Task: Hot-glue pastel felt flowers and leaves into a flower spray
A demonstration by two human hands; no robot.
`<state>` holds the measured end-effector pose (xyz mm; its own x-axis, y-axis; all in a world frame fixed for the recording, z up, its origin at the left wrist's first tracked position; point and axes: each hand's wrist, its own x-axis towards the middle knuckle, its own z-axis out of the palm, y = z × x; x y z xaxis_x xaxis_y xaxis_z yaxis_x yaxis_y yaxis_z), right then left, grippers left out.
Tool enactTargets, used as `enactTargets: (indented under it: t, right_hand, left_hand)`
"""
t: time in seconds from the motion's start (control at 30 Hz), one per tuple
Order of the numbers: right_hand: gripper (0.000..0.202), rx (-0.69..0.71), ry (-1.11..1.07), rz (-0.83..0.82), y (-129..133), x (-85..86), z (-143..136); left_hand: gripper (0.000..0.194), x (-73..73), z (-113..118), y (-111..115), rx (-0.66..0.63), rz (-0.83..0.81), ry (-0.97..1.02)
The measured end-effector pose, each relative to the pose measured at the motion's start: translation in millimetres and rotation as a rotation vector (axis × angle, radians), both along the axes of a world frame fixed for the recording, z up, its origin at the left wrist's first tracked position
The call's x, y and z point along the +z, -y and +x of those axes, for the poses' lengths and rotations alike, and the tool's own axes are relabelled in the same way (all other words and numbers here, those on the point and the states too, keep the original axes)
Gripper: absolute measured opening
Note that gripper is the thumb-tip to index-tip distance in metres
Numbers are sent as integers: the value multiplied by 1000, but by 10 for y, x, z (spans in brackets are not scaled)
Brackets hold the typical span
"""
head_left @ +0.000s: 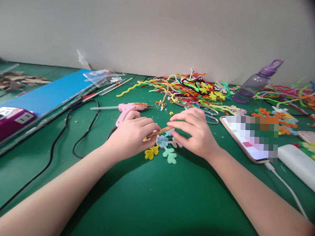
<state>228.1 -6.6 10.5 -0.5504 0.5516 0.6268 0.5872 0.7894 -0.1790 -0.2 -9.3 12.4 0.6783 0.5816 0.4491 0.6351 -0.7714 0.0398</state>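
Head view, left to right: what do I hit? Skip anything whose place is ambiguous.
Magenta socket box → left hand → right hand → phone → white rounded block.

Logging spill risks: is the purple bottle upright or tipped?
Tipped: the purple bottle leans right, its loop lid up, base toward the pipe cleaners.
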Motion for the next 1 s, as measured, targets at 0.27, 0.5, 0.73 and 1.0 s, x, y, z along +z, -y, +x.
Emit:
enactTargets:
  t: [0.27, 0.5, 0.73, 1.0]
  right_hand:
    - [16, 22, 152, -120, -23, -49, 4]
    - [13, 18, 173, -158, -66, -94, 32]
    - [10, 23, 160, -203, -84, -144, 14]
    - [9, 47, 84, -222, -58, -48, 36]
  left_hand:
    - [18, -27, -12, -7, -62, -1, -73]
    - [18, -31, -27, -11, -89, -52, -55]
    - [17, -55, -29, -22, -122, -60, -86]
    - [18, -28, -23, 2, -91, -38, 52]
